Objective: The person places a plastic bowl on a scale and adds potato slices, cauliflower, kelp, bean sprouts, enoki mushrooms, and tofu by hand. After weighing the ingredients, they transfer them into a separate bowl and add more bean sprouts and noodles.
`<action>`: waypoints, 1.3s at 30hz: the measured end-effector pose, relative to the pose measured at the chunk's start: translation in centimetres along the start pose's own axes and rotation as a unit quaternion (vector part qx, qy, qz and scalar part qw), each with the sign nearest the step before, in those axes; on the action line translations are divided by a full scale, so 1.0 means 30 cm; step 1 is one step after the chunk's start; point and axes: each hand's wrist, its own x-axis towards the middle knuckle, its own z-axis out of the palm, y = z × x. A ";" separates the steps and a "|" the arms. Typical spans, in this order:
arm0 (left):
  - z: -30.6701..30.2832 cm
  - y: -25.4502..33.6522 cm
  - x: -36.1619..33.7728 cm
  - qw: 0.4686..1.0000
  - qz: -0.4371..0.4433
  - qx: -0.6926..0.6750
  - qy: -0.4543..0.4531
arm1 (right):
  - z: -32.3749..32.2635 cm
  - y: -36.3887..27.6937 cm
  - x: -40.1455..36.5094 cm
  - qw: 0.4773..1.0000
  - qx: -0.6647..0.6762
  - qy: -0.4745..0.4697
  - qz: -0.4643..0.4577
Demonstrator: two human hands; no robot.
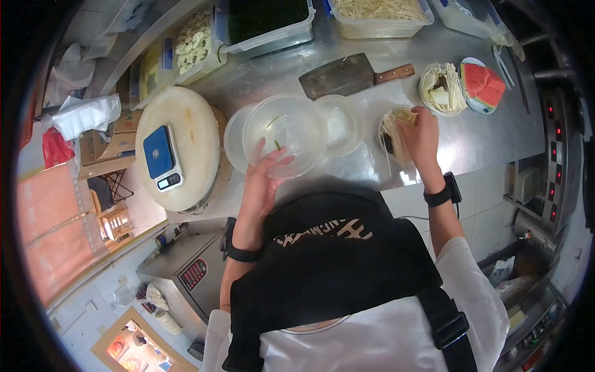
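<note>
My left hand (263, 183) is closed on the near rim of a clear plastic bowl (300, 139), with green bits in it. The bowl is tilted and overlaps two more translucent bowls (344, 127) behind it. My right hand (423, 139) is closed with its fingertips on pale bean sprouts (400, 118) in a small bowl, where something dark also shows. Strands hang over that bowl's near side. Further right stand a bowl of pale enoki mushrooms (450, 84) and a plate of red watermelon slices (482, 85).
A cleaver (341, 75) lies behind the bowls, its wooden handle pointing right. Left is a round chopping board (180, 111) bearing a digital scale (162, 158). Tubs line the back, including sprouts (384, 30), dark greens (266, 46) and pale chunks (193, 43).
</note>
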 end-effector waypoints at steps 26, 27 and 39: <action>0.065 0.035 -0.068 0.982 0.155 0.022 -0.105 | -0.098 -0.009 -0.088 0.985 0.041 -0.149 -0.076; 0.051 0.041 -0.065 0.985 0.154 0.017 -0.077 | -0.128 -0.012 -0.063 0.984 0.022 -0.164 -0.059; -0.016 0.080 -0.065 0.991 0.127 0.000 0.041 | 0.390 -0.156 0.540 0.983 -0.044 -0.119 -0.130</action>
